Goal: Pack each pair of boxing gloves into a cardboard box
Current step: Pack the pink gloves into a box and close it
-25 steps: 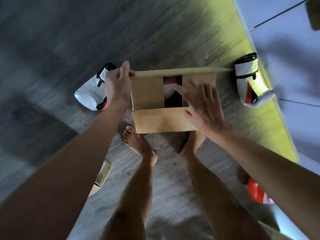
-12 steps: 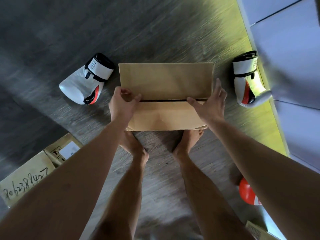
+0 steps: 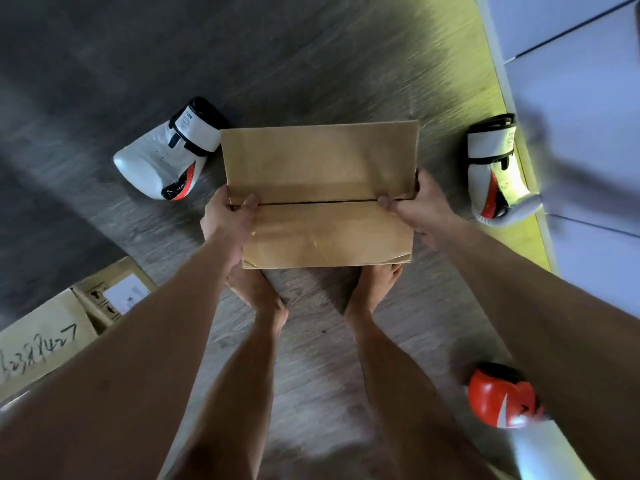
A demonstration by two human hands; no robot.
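A brown cardboard box (image 3: 322,168) stands on the wooden floor in front of my bare feet, its two top flaps folded down and meeting at a dark seam. My left hand (image 3: 227,216) grips the box's left side at the seam. My right hand (image 3: 420,206) grips its right side at the seam. A white boxing glove (image 3: 162,157) with black strap and orange trim lies just left of the box. A matching white glove (image 3: 491,171) lies to the right, by the wall. What is inside the box is hidden.
An orange-red boxing glove (image 3: 498,398) lies at the lower right, partly behind my right forearm. Another cardboard box (image 3: 45,337) with handwriting and a white label sits at the lower left. White cabinet fronts (image 3: 581,116) run along the right edge.
The box's top flaps went from partly open, with a glove showing inside, to fully folded shut. Both hands moved from the flaps to the box's sides at the seam.
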